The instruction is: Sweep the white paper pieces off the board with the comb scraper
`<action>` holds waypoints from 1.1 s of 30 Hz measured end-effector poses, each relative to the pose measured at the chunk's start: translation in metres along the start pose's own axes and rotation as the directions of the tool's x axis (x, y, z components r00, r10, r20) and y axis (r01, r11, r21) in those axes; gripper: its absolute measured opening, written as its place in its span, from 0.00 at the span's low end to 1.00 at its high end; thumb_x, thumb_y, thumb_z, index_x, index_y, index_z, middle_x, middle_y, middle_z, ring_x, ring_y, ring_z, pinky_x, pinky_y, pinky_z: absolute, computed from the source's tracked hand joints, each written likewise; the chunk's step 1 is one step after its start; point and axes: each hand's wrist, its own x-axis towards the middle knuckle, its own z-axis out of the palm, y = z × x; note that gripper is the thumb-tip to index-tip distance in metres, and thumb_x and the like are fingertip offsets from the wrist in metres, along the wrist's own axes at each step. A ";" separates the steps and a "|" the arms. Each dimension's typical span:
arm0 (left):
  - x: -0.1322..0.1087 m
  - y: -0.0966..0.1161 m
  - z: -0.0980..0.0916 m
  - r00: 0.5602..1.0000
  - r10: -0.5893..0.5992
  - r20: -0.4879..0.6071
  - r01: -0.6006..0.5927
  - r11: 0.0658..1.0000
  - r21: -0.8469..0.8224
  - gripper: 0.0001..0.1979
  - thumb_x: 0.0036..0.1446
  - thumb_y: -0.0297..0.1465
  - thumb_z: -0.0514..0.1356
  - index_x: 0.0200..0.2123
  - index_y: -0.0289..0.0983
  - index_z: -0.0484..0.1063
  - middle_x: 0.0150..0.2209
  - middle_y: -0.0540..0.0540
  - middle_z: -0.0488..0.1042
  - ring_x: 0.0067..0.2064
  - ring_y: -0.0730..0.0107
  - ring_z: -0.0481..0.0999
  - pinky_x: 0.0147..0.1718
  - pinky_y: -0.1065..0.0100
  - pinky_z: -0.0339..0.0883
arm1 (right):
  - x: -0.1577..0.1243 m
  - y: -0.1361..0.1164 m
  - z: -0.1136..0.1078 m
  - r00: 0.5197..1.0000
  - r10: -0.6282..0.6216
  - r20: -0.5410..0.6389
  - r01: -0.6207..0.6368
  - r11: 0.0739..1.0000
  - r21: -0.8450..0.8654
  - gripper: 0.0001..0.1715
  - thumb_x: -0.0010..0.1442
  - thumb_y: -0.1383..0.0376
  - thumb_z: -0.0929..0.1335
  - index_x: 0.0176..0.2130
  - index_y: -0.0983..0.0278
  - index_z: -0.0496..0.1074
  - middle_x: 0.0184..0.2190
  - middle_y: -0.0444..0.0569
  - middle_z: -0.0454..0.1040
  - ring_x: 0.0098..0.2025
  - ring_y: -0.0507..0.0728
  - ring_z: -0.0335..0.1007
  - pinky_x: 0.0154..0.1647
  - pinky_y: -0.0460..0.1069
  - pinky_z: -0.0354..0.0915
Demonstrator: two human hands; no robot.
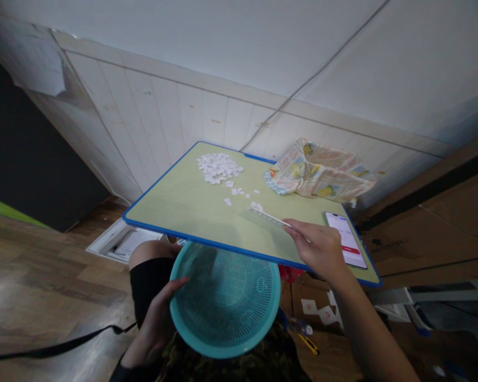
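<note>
A turquoise plastic colander (pixel 225 331) sits in my lap, partly under the table's near edge. My left hand (pixel 163 305) grips its left rim, thumb over the edge. Over the table, my right hand (pixel 321 244) is closed on a thin, straight-edged white strip (pixel 276 218), seen almost edge-on. The strip's far end is at a few small white paper pieces (pixel 256 206). Farther back lies a heap of small white paper pieces (pixel 219 167), with several loose ones scattered between the heap and the strip. The colander looks bare inside.
The pale green table (pixel 163 204) has a blue rim. A phone with a lit screen (pixel 348 239) lies at its right end. A patterned cloth-covered item (pixel 318 172) stands at the back against the wall. Below right are cards (pixel 326 314), a bottle (pixel 300 326) and a yellow cutter (pixel 308 344).
</note>
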 end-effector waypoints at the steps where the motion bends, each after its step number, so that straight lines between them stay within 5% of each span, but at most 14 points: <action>1: -0.001 0.001 0.001 1.000 0.002 -0.006 -0.002 1.000 0.005 0.08 0.52 0.26 0.63 0.36 0.29 0.80 0.31 0.39 0.84 0.28 0.55 0.82 0.31 0.59 0.77 | -0.001 -0.002 -0.002 1.000 -0.011 0.020 0.011 1.000 0.005 0.12 0.61 0.70 0.67 0.44 0.62 0.76 0.38 0.47 0.82 0.35 0.54 0.80 0.36 0.46 0.72; 8: -0.003 0.001 0.006 0.999 -0.042 0.001 0.042 0.999 -0.022 0.08 0.54 0.25 0.60 0.34 0.29 0.80 0.25 0.41 0.83 0.26 0.59 0.81 0.28 0.63 0.77 | -0.012 -0.018 -0.022 0.991 -0.079 0.112 0.069 0.993 0.092 0.16 0.59 0.73 0.68 0.47 0.60 0.73 0.41 0.45 0.81 0.39 0.54 0.79 0.40 0.47 0.72; 18: -0.004 0.003 0.011 0.999 -0.040 -0.002 0.040 0.998 -0.058 0.09 0.56 0.23 0.58 0.30 0.28 0.79 0.24 0.40 0.82 0.24 0.61 0.81 0.30 0.64 0.77 | -0.021 -0.035 -0.045 0.982 -0.101 0.162 0.074 0.984 0.164 0.17 0.60 0.74 0.67 0.47 0.61 0.72 0.38 0.46 0.82 0.35 0.53 0.79 0.33 0.46 0.71; 24: -0.005 0.002 0.009 0.998 -0.027 0.049 0.031 0.997 -0.071 0.09 0.54 0.24 0.60 0.35 0.26 0.79 0.29 0.37 0.83 0.28 0.57 0.82 0.34 0.61 0.77 | -0.019 -0.039 -0.046 0.993 -0.052 0.106 0.032 0.982 0.187 0.15 0.60 0.73 0.67 0.45 0.59 0.73 0.36 0.45 0.82 0.34 0.53 0.79 0.34 0.46 0.72; 30: -0.004 -0.001 0.006 0.999 -0.006 0.045 0.008 0.998 -0.057 0.07 0.52 0.25 0.62 0.34 0.27 0.79 0.26 0.38 0.83 0.25 0.59 0.81 0.30 0.63 0.77 | -0.018 -0.033 -0.045 0.989 -0.026 0.147 -0.007 0.976 0.218 0.13 0.60 0.69 0.67 0.44 0.56 0.75 0.37 0.43 0.82 0.35 0.55 0.80 0.34 0.47 0.74; 33: -0.004 -0.001 0.004 0.999 0.014 0.042 -0.012 0.999 -0.050 0.07 0.52 0.24 0.62 0.35 0.28 0.79 0.25 0.40 0.82 0.24 0.59 0.81 0.28 0.63 0.77 | -0.013 -0.026 -0.042 0.996 0.034 0.078 -0.050 0.977 0.210 0.12 0.59 0.69 0.69 0.43 0.56 0.77 0.37 0.44 0.82 0.34 0.55 0.80 0.35 0.47 0.75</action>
